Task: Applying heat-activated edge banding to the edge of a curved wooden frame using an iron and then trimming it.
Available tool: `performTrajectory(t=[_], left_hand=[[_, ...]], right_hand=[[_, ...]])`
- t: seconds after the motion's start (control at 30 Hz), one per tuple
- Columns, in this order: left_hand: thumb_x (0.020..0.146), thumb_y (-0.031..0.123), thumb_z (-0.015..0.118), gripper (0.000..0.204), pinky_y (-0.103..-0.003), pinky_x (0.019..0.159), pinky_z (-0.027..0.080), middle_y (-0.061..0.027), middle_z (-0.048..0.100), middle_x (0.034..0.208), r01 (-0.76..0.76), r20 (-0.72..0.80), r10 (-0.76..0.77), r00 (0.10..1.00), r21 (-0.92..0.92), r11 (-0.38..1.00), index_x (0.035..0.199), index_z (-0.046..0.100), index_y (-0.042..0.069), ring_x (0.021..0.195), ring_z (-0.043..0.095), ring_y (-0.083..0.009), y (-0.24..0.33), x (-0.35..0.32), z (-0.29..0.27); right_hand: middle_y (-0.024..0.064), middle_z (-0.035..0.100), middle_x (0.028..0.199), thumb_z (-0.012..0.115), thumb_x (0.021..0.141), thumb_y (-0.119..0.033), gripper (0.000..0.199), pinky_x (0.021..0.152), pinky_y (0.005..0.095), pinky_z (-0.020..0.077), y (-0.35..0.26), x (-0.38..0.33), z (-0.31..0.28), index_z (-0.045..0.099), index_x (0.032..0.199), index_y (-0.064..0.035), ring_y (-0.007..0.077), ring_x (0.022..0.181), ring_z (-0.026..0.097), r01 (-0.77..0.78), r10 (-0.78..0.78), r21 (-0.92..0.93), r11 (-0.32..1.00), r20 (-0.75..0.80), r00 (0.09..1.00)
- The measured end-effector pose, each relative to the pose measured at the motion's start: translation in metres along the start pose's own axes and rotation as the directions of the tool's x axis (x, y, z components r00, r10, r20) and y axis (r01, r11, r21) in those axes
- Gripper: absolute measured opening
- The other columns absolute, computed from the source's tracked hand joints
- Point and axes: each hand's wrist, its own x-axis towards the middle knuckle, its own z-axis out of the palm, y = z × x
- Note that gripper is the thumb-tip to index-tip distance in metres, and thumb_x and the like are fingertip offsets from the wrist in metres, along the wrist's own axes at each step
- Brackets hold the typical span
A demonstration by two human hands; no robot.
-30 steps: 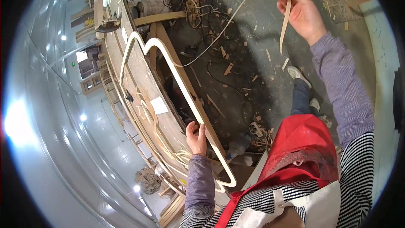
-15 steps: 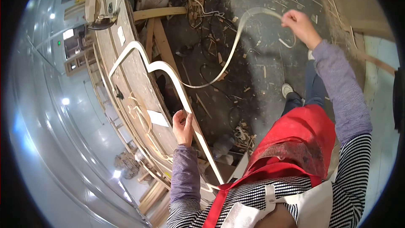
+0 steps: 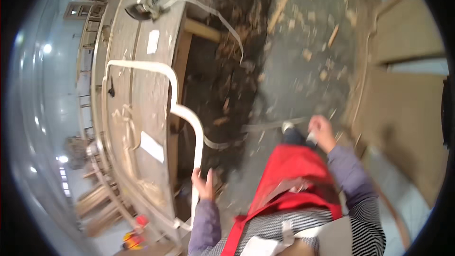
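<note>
A pale curved frame (image 3: 198, 137) with a stepped outline lies over the bench edge at left. My left hand (image 3: 204, 187) is at its near straight side, thumb and forefinger spread apart, the fingertips at the frame's edge. A thin whitish flexible strip (image 3: 217, 145) sags from beside the frame's curve and crosses toward the right, blurred by motion. My right hand (image 3: 322, 132) is closed out to the right, in front of the red apron (image 3: 289, 170), on the strip's end; a pale bit shows at its fingers.
The long wooden bench (image 3: 151, 80) carries a dark metal tool (image 3: 138, 12), white paper (image 3: 152, 147) and coiled strips (image 3: 127, 123). Wood scraps (image 3: 279, 7) litter the floor. Large brown panels (image 3: 403, 123) stand at right. A white cord (image 3: 208, 8) hangs off the bench.
My right hand has come down and nearer my body, drawing the strip lower. My left hand stays near the frame's side. The whole view has shifted, and more panels show at right.
</note>
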Motion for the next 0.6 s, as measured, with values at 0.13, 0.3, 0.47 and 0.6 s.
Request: performTrajectory(t=[0.13,0.3,0.47,0.6], left_hand=[[0.077,0.011,0.075,0.049,-0.040,0.099,0.040,-0.0185,0.056,0.119,0.000,-0.038,0.003,0.999,0.081,0.997,0.119,0.053,-0.003,0.111,0.053,-0.0323,0.021,-0.011,0.009],[0.074,0.015,0.077,0.046,-0.041,0.095,0.044,-0.0194,0.060,0.112,0.068,-0.024,-0.070,0.997,-0.070,0.995,0.111,0.056,-0.002,0.106,0.057,-0.0332,0.045,-0.008,0.048],[0.079,0.027,0.074,0.048,-0.036,0.088,0.048,-0.0177,0.063,0.108,0.163,0.090,-0.165,0.982,0.025,0.986,0.117,0.059,0.002,0.097,0.061,-0.0251,0.037,0.012,0.087],[0.081,0.034,0.073,0.051,-0.037,0.084,0.050,-0.0193,0.064,0.105,0.192,0.052,-0.199,0.979,0.113,0.975,0.119,0.059,0.003,0.094,0.062,-0.0268,0.040,0.022,0.125]], right_hand=[[0.0033,0.057,0.067,0.055,0.093,-0.011,0.011,0.053,0.0273,0.0464,-0.063,0.040,-0.001,0.054,0.085,-0.0050,0.0124,0.057,0.057,-0.206,0.208,-0.025,0.978,0.083,0.975],[0.0034,0.061,0.075,0.057,0.092,-0.014,0.011,0.053,0.0263,0.0467,-0.140,0.121,0.015,0.055,0.086,-0.0046,0.0114,0.061,0.060,-0.114,0.133,-0.134,0.984,0.143,0.981],[0.0040,0.063,0.080,0.058,0.091,-0.015,0.010,0.055,0.0256,0.0486,-0.227,0.258,0.027,0.056,0.090,-0.0045,0.0127,0.068,0.064,-0.042,0.044,-0.017,0.999,0.233,0.971],[0.0055,0.064,0.084,0.060,0.088,-0.011,0.008,0.056,0.0258,0.0506,-0.322,0.434,0.023,0.057,0.094,-0.0048,0.0143,0.071,0.065,-0.035,0.040,-0.025,0.999,0.256,0.966]])
